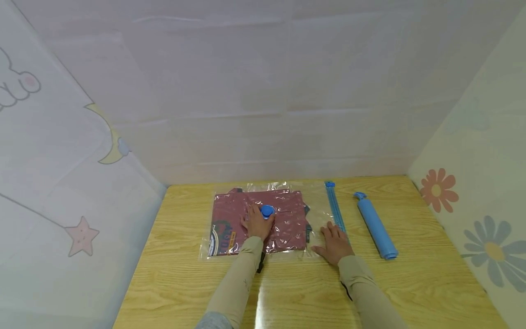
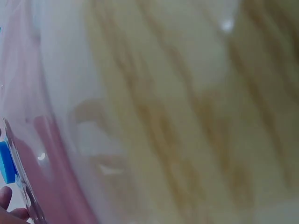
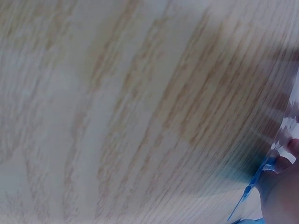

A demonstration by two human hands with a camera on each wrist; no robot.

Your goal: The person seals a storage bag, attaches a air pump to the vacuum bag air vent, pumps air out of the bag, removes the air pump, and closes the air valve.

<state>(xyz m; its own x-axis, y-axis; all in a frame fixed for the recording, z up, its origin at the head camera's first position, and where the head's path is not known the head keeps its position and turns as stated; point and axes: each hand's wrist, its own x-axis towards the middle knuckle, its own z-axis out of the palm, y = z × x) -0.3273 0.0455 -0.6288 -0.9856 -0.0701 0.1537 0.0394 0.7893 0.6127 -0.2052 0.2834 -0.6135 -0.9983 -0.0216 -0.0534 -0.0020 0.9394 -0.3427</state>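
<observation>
A clear plastic vacuum storage bag point(image 1: 316, 201) lies flat with a folded maroon garment point(image 1: 283, 228) inside, its dark print showing at the lower left. My left hand point(image 1: 258, 224) rests on the bag over the garment, fingers spread beside the round blue valve cap point(image 1: 267, 210). Toward the bag's right end, my right hand point(image 1: 334, 244) lies with fingers relaxed on the plastic, right by the blue zip seal point(image 1: 336, 208). A blue slider point(image 1: 330, 184) sits at the far end of that seal. In the left wrist view the valve cap point(image 2: 6, 162) shows at the left edge.
A blue hand pump point(image 1: 377, 227) lies on the wooden table point(image 1: 427, 265) to the right of the bag, its handle pointing away. Pale cloth walls point(image 1: 263, 114) stand behind the table and on both sides, with printed flowers and a star.
</observation>
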